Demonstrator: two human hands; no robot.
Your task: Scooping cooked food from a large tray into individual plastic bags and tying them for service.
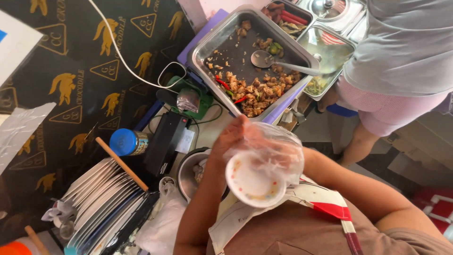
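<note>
A small white bowl (pixel 254 182) with coloured speckles on its inside is held close to my chest, open side towards me. A thin clear plastic bag (pixel 271 146) is draped over its upper rim. My left hand (pixel 230 138) grips the bag and the bowl's left edge. My right hand (pixel 289 152) is mostly hidden behind the plastic, where it holds the bowl's right side.
Beyond my hands lies a steel tray (pixel 207 42) of fried meat bits and red chillies, with a ladle (pixel 264 59) in it. Another person (pixel 401 52) stands at the right. White plates (pixel 101 198), a blue-lidded jar (pixel 127 142) and a metal pot (pixel 186 172) are at the left.
</note>
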